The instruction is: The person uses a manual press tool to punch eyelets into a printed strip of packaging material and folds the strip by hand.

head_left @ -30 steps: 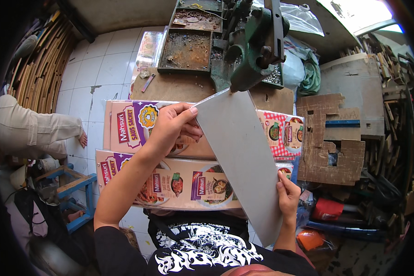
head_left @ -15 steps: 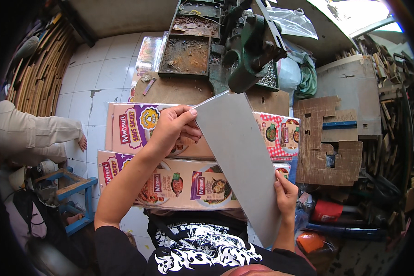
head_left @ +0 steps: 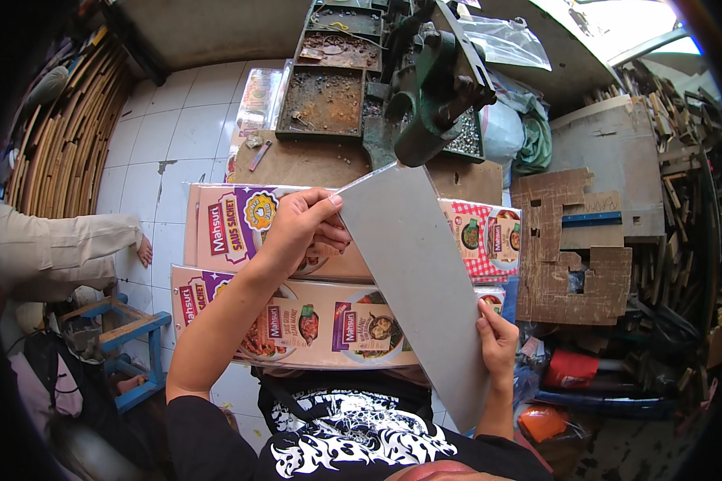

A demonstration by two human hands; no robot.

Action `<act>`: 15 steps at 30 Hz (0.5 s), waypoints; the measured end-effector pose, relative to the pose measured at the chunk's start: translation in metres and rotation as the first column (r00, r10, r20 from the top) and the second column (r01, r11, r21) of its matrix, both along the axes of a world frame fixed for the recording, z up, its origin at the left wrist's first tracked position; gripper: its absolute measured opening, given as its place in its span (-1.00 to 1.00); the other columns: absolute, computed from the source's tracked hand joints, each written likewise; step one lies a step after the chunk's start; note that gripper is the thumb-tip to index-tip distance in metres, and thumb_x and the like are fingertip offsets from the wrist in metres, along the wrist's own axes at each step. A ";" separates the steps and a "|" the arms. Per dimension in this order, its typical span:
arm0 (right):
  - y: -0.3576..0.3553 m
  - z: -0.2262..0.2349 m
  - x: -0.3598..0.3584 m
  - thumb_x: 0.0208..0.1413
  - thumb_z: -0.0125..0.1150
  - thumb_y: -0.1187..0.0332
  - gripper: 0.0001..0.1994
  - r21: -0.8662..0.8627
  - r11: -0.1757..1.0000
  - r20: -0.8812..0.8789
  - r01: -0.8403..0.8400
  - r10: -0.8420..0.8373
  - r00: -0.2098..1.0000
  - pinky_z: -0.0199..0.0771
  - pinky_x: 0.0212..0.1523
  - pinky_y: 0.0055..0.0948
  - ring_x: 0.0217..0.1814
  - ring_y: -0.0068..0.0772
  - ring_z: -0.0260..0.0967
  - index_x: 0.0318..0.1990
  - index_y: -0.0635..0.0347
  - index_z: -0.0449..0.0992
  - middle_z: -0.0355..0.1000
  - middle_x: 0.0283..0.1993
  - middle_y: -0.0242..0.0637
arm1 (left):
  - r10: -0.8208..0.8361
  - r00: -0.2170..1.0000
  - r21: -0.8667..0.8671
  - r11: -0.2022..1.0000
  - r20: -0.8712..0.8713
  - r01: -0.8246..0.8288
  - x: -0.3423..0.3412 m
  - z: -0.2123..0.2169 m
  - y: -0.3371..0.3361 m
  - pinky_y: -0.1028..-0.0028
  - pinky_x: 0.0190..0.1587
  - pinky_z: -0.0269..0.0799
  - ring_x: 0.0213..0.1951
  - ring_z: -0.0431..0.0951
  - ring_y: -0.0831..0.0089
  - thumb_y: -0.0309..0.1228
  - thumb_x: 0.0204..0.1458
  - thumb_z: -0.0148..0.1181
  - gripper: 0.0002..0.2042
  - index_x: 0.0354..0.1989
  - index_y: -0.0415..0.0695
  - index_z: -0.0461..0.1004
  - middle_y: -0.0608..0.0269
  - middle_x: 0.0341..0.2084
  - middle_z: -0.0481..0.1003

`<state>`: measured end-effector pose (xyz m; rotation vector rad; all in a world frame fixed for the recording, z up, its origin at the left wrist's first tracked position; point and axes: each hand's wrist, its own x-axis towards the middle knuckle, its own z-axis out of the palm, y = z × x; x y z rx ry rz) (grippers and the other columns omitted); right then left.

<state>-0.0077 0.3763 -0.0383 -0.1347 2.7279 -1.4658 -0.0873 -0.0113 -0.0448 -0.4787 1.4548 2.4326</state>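
Observation:
A long grey panel (head_left: 413, 272) slants across the middle, its far corner under the head of a green press machine (head_left: 429, 104). My left hand (head_left: 306, 228) is closed on its left edge near that far end, thumb on top. Lower down, my right hand (head_left: 499, 341) grips its right edge, with the fingers partly hidden beneath. Under the panel lie two stacks of printed cards in clear plastic, a far stack (head_left: 225, 232) and a near stack (head_left: 313, 329). The panel covers part of both.
Metal trays (head_left: 325, 96) with small loose parts stand behind the cards, left of the press. A lighter-like stick (head_left: 260, 155) lies on the brown board (head_left: 313, 164). At the left are a blue stool (head_left: 136, 329) and another person's leg (head_left: 64, 240). Cut brown boards (head_left: 569, 272) lean at the right.
The grey panel and both hands stay nearly in place. The view has shifted slightly, and the other person's leg at the left has moved a little.

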 end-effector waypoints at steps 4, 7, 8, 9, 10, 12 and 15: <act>0.006 0.002 0.000 0.21 0.14 0.54 -0.68 0.022 0.999 0.101 -0.045 0.042 0.994 0.42 0.02 -0.58 -0.02 -0.50 0.47 0.11 0.40 0.48 0.55 0.00 -0.11 | 0.001 1.000 0.000 1.000 -0.002 -0.001 0.000 0.000 0.000 0.51 -0.42 0.63 -0.50 0.63 0.44 -0.30 0.20 0.14 -0.76 -0.24 -0.27 0.50 0.17 -0.49 0.53; 0.000 0.000 0.000 0.14 0.19 0.54 -0.70 -0.004 1.000 0.006 0.009 -0.009 1.000 0.44 -0.24 -0.60 -0.28 -0.59 0.48 0.04 0.34 0.55 0.61 -0.23 -0.15 | -0.001 1.000 0.012 1.000 -0.001 0.001 0.000 -0.001 0.000 0.50 -0.43 0.63 -0.50 0.63 0.44 -0.30 0.19 0.14 -0.76 -0.24 -0.27 0.49 0.16 -0.49 0.52; 0.000 0.000 0.000 0.14 0.19 0.54 -0.70 -0.004 1.000 0.006 0.009 -0.009 1.000 0.44 -0.24 -0.60 -0.28 -0.59 0.48 0.04 0.34 0.55 0.61 -0.23 -0.15 | 0.003 1.000 0.014 1.000 -0.001 -0.003 0.000 0.000 0.000 0.50 -0.43 0.63 -0.50 0.63 0.44 -0.30 0.19 0.14 -0.76 -0.24 -0.27 0.49 0.16 -0.49 0.52; 0.000 0.000 -0.001 0.14 0.19 0.54 -0.70 -0.004 1.000 0.006 0.004 -0.004 1.000 0.44 -0.24 -0.60 -0.28 -0.59 0.49 0.04 0.34 0.55 0.61 -0.23 -0.15 | 0.007 1.000 0.016 1.000 -0.001 -0.007 0.000 0.000 0.000 0.49 -0.43 0.63 -0.51 0.63 0.44 -0.30 0.19 0.14 -0.76 -0.24 -0.28 0.49 0.16 -0.49 0.52; 0.000 0.001 -0.001 0.14 0.19 0.54 -0.70 -0.003 1.000 0.006 0.000 0.000 1.000 0.44 -0.24 -0.60 -0.28 -0.59 0.49 0.04 0.33 0.55 0.61 -0.23 -0.15 | 0.007 1.000 0.016 1.000 -0.002 -0.007 0.000 -0.002 0.000 0.49 -0.43 0.63 -0.51 0.63 0.44 -0.30 0.19 0.14 -0.76 -0.24 -0.28 0.49 0.16 -0.49 0.52; 0.000 0.000 -0.001 0.14 0.19 0.54 -0.70 0.006 1.000 -0.008 -0.006 0.006 1.000 0.44 -0.24 -0.60 -0.28 -0.59 0.49 0.04 0.33 0.55 0.61 -0.23 -0.15 | 0.015 1.000 0.033 0.999 -0.010 -0.015 -0.001 -0.005 0.000 0.50 -0.52 0.65 -0.52 0.65 0.42 -0.32 0.18 0.15 -0.77 -0.19 -0.28 0.44 0.09 -0.49 0.56; 0.000 -0.001 0.000 0.15 0.19 0.54 -0.70 0.009 1.000 -0.017 -0.008 0.008 1.000 0.44 -0.24 -0.60 -0.29 -0.58 0.48 0.05 0.33 0.55 0.61 -0.23 -0.15 | 0.012 1.000 0.037 0.999 -0.013 -0.012 -0.001 -0.006 0.000 0.50 -0.51 0.65 -0.52 0.66 0.42 -0.32 0.18 0.15 -0.76 -0.19 -0.27 0.45 0.09 -0.49 0.56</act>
